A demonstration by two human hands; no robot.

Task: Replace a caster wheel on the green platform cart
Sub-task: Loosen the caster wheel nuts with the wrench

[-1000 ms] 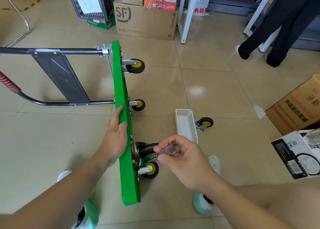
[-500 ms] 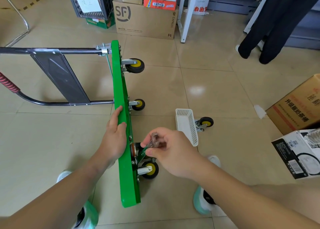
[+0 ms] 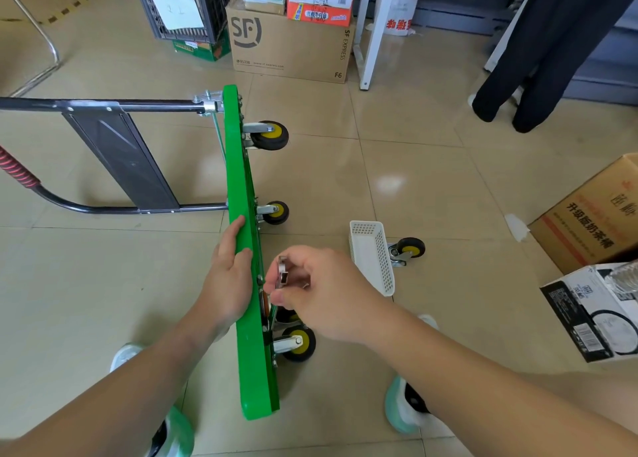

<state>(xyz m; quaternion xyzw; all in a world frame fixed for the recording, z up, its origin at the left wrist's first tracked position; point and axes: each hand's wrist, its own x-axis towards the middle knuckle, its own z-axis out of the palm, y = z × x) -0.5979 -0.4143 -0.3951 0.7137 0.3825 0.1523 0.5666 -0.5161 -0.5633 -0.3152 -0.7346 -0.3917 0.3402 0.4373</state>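
Tipped on edge on the floor [image 3: 397, 187]: green platform cart [image 3: 239, 180], upper rim clasped by the left grip [image 3: 228, 277]. Just right of that, right grip [image 3: 321, 291] pinching a small metal wrench [image 3: 283, 273] close to the cart's underside, mounted caster wheel [image 3: 298, 342] just below it. Further right of the right grip, white basket [image 3: 373, 256], loose caster wheel [image 3: 409, 249] just beyond.

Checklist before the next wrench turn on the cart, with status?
1. Support: green platform cart stands on its edge, left hand gripping the deck: ok.
2. Tool: small metal wrench pinched by right hand: ok.
3. Wrench seated on a bolt: cannot tell.
4. Spare: loose black-and-yellow caster wheel on the floor beside white perforated plastic basket: ok.
5. Fasteners in the basket: cannot tell.
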